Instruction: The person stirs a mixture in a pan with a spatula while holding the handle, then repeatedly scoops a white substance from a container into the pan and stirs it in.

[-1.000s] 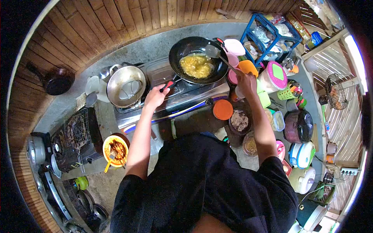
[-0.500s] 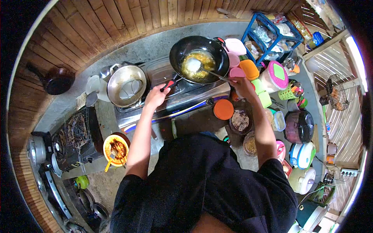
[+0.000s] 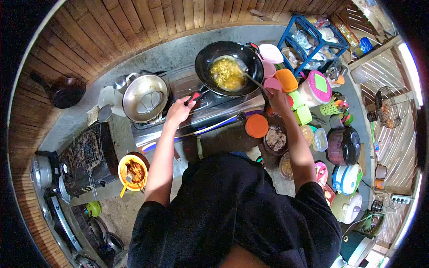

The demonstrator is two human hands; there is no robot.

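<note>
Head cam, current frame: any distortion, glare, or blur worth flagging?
Head view: fisheye bend, black corners, wall boards curving across the top; head view: daylight blown out at the right edge; head view: glare on the stove; head view: black shirt shows little detail; head view: spatula blade shows no strong blur.

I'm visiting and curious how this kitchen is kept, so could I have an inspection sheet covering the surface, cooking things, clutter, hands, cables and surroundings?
Surface: steel stove, a metal pan at its left end.
Cooking things: black wok with yellow food; spatula reaches into it.
Clutter: plastic tubs crowd the right; blue rack packed with bags.
Left hand: grips the wok's handle.
Right hand: holds the spatula.
Cables: power strip at far right, cords nearby, hard to trace.
Surroundings: bamboo wall; dark pan against it, left.
</note>
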